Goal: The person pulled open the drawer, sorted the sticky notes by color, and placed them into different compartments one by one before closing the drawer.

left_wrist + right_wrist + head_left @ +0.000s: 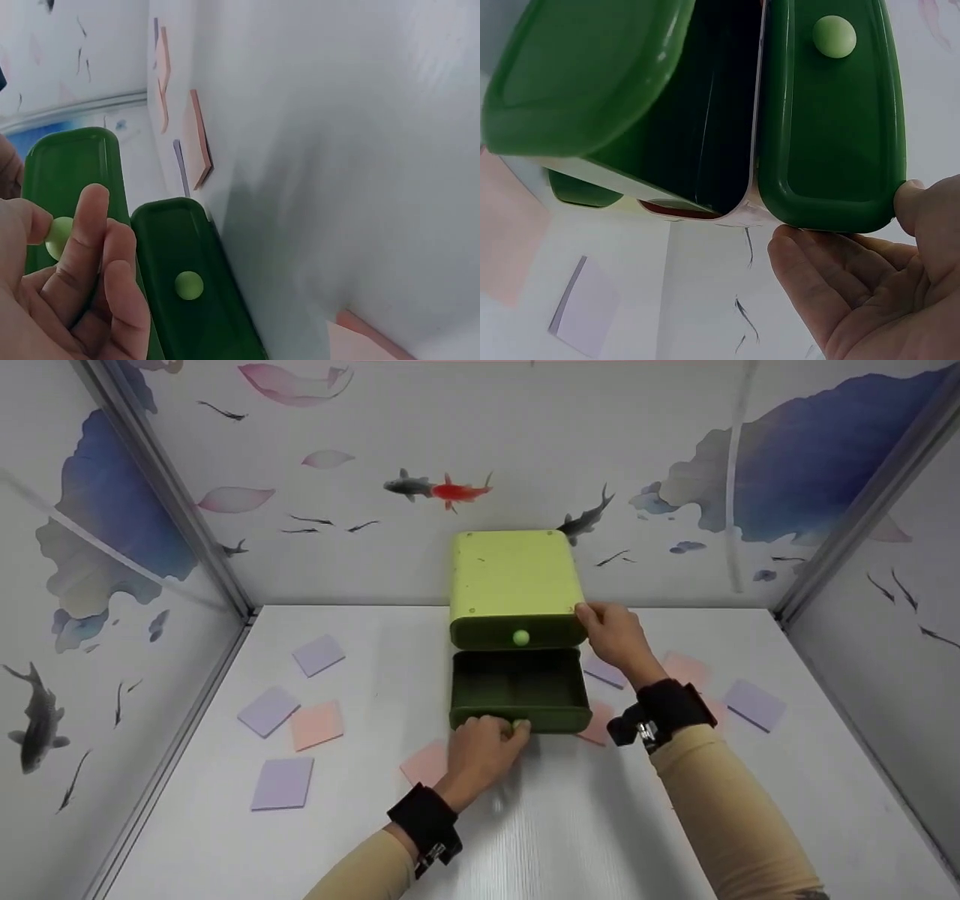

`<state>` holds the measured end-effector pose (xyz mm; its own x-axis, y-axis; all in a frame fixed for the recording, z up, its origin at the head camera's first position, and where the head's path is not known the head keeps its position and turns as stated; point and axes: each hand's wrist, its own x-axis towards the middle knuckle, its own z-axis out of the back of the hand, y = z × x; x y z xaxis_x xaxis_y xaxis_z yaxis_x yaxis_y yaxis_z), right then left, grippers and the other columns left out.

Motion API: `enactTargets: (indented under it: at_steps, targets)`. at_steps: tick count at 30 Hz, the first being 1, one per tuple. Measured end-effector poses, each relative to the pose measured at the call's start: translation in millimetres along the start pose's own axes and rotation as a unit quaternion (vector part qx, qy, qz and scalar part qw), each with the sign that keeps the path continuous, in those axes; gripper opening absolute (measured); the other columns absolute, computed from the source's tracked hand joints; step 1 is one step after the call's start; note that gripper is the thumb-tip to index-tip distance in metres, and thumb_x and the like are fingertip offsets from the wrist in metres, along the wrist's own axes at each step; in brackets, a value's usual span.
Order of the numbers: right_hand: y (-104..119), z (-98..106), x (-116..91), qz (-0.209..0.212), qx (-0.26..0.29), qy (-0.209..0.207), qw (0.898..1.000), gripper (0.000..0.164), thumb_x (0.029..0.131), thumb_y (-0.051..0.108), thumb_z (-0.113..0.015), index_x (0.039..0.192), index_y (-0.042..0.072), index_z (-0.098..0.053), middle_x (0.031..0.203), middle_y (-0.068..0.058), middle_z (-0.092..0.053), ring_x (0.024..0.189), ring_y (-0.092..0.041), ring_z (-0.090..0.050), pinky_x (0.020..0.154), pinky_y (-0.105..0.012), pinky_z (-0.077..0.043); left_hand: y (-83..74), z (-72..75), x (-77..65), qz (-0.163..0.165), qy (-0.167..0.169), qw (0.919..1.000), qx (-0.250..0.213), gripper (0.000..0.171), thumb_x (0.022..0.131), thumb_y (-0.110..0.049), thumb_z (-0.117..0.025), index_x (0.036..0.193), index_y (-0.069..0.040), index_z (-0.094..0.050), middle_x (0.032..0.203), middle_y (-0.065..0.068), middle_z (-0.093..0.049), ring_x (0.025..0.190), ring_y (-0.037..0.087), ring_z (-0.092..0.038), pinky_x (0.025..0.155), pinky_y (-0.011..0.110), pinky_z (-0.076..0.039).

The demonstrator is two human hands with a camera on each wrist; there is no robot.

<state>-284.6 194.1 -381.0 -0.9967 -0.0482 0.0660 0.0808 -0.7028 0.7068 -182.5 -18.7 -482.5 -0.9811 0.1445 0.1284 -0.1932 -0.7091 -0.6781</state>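
Note:
A small yellow-green drawer cabinet (517, 570) stands against the back wall, with dark green drawer fronts. One drawer (559, 721) below the top one is pulled out, and its dark inside shows from above. Thumb and finger of my left hand (484, 757) pinch that drawer's round light-green knob (58, 238). My right hand (619, 639) grips the cabinet's upper right front corner, thumb on one side and fingers beneath. The top drawer (844, 127) is closed. Underneath the pulled-out one, a lower drawer (169, 247) with its own knob appears in the left wrist view.
Flat purple squares (282, 784) and pink squares (317, 725) lie scattered on the white table (360, 840) left and right of the cabinet. A pink square (425, 763) lies beside the left hand. Printed wall panels (337, 562) enclose the back and sides.

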Motion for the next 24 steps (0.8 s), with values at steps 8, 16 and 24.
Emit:
enactTargets:
  at_steps: [8, 16, 24]
  targets:
    - [-0.6, 0.3, 0.1, 0.002, 0.002, 0.003, 1.0, 0.043, 0.105, 0.037, -0.038, 0.099, 0.003, -0.063, 0.093, -0.014, -0.064, 0.085, -0.024, -0.059, 0.073, -0.031, -0.045, 2.4, -1.6, -11.6, -0.009, 0.002, 1.0, 0.003, 0.055, 0.094, -0.048, -0.055, 0.048, -0.024, -0.039, 0.044, -0.013, -0.03, 0.039, 0.001, -0.031, 0.04, 0.019, -0.023]
    - [-0.4, 1.0, -2.4, 0.01, -0.004, -0.002, 1.0, 0.041, 0.106, 0.037, -0.038, 0.088, 0.005, -0.058, 0.085, -0.01, -0.06, 0.079, -0.021, -0.055, 0.069, -0.031, -0.043, 5.5, -6.0, -17.7, -0.017, 0.014, 0.9998, 0.004, 0.056, 0.096, -0.047, -0.054, 0.048, -0.025, -0.036, 0.044, -0.013, -0.028, 0.038, 0.001, -0.029, 0.039, 0.019, -0.021]
    - [-1.3, -0.5, -0.6, 0.016, 0.007, -0.005, 1.0, 0.04, 0.105, 0.035, -0.039, 0.088, 0.005, -0.058, 0.083, -0.008, -0.058, 0.077, -0.02, -0.054, 0.067, -0.031, -0.043, 7.7, -8.9, -18.7, -0.008, 0.017, 0.9998, 0.004, 0.055, 0.096, -0.049, -0.054, 0.05, -0.025, -0.036, 0.045, -0.014, -0.029, 0.04, 0.001, -0.03, 0.04, 0.019, -0.023]
